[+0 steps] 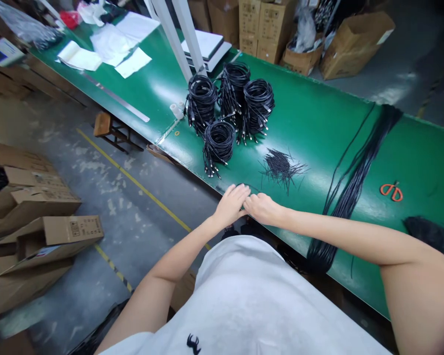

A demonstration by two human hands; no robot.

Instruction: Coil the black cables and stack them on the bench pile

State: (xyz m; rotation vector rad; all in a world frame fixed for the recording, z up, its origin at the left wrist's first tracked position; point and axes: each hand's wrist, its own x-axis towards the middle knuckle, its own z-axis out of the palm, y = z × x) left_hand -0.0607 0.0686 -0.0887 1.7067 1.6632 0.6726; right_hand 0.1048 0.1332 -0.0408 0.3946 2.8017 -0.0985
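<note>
At the near edge of the green table, my left hand and my right hand meet, knuckles up. Both are closed around a thin black cable, mostly hidden by the fingers; a short dark arc of it shows just beyond them. Past my left hand stands a stack of coiled black cables with metal plugs hanging down. Beyond my right hand lies a loose pile of short black ties. A long bundle of straight black cables crosses the table under my right forearm.
More coiled cable stacks stand by a white post. Orange-handled scissors lie at the right, near a dark mesh heap. White papers and a metal ruler are far left. Cardboard boxes and a wooden stool occupy the floor.
</note>
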